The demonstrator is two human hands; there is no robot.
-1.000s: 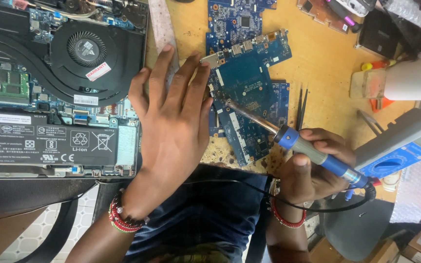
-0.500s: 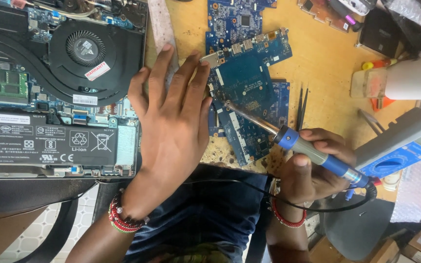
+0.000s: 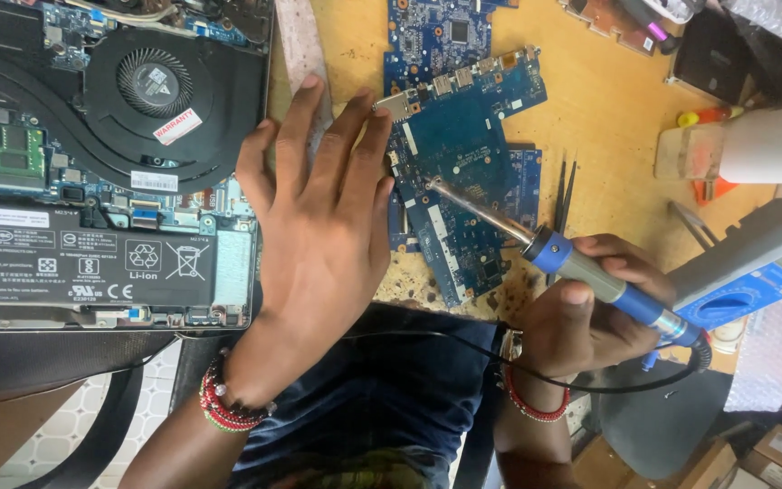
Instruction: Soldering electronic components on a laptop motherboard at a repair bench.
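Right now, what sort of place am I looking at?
Most likely an electronics repair bench. The right hand holds a soldering iron to a blue circuit board, an opened laptop lies beside it, and tweezers rest nearby.

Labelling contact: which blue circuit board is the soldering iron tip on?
The middle blue board, beside the left hand: the soldering iron tip rests on it; the upper board is untouched.
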